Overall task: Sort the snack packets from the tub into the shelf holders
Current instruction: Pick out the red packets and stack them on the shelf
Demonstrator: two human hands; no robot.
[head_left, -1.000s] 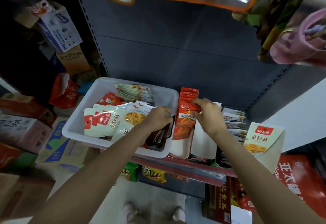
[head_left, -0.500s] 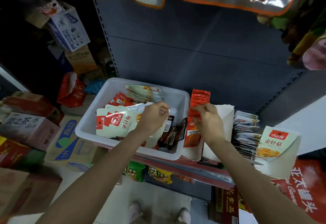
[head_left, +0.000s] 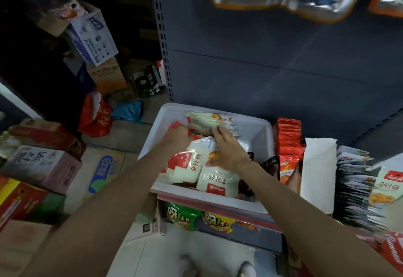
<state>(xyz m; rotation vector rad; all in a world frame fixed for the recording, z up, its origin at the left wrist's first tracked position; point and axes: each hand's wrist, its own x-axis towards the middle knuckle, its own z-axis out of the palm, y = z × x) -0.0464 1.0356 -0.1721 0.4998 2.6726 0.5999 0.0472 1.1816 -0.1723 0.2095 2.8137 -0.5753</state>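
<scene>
Where the white tub (head_left: 260, 128) sits on a grey shelf (cartons (head_left: 43, 165) beside), each hand's grip state is unclear.

Both forearms stretched forward, left hand (head_left: 177, 136) curled with knuckles up, right hand (head_left: 226, 149) flat, fingers spread
</scene>
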